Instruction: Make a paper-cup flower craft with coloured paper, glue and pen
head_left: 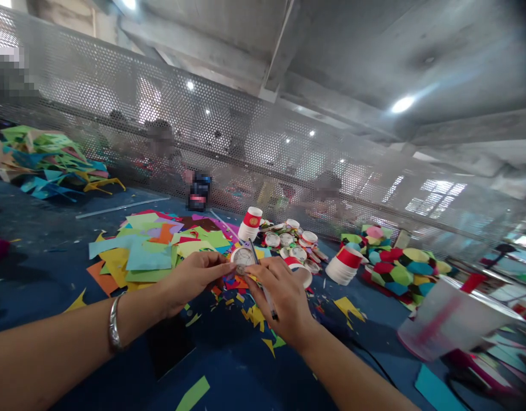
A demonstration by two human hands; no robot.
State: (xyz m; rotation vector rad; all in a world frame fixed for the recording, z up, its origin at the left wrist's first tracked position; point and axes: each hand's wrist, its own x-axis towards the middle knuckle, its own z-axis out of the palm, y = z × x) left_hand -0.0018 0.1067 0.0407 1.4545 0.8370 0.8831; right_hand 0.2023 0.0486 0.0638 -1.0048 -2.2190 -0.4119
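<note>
A white round paper cup bottom (241, 257) with thin lines on it is held between both hands above the blue table. My left hand (193, 278), a silver bangle (114, 322) on its wrist, pinches the left edge between thumb and fingers. A slim pen (269, 301) lies in my right hand (284, 294), slanting across the palm side, its upper end beside the disc. The right fingertips also touch the near edge. Below lie small coloured paper scraps (255, 317). Left of the disc is a heap of coloured paper sheets (149, 251).
Red and white paper cups (250, 224) stand behind my hands, near a pile of cup bottoms (298, 253). More stacked cups (344, 264) are to the right, before a multicoloured paper ball (397, 271) and a translucent bucket (442, 319). A perforated metal screen (246, 142) borders the far side.
</note>
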